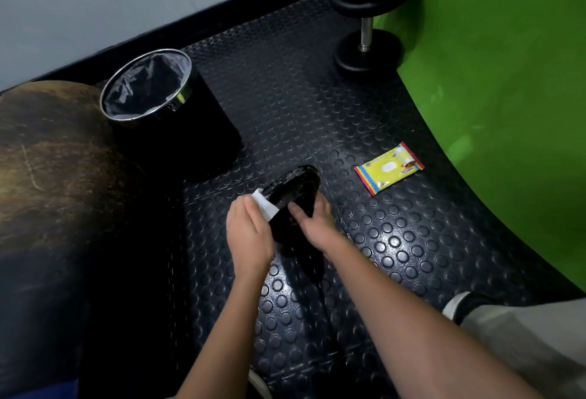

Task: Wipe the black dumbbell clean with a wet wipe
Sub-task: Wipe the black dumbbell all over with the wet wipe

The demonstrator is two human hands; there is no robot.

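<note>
A dark rubber floor (374, 233) studded with round bumps fills the middle of the view, with a grey wall running along its far edge at ten to twelve o'clock and a bright green surface (494, 107) curving down the three o'clock side. At the centre, the black dumbbell (290, 191) sits between both hands, its glossy upper end tilted up toward twelve o'clock and its lower part hidden in shadow behind the wrists. The left hand (249, 233), at the dumbbell's nine o'clock side, presses a white wet wipe (265, 205) against the rim of that upper end, fingers curled around the wipe. The right hand (314, 221), at the four o'clock side, grips the dumbbell's body, thumb lying across its near face. A yellow wipe packet (389, 168) lies flat on the floor at two o'clock, well apart from the hands. A black bin (165, 104) with a metal rim and liner stands at ten o'clock. Another dumbbell (367, 18) stands upright at one o'clock.
</note>
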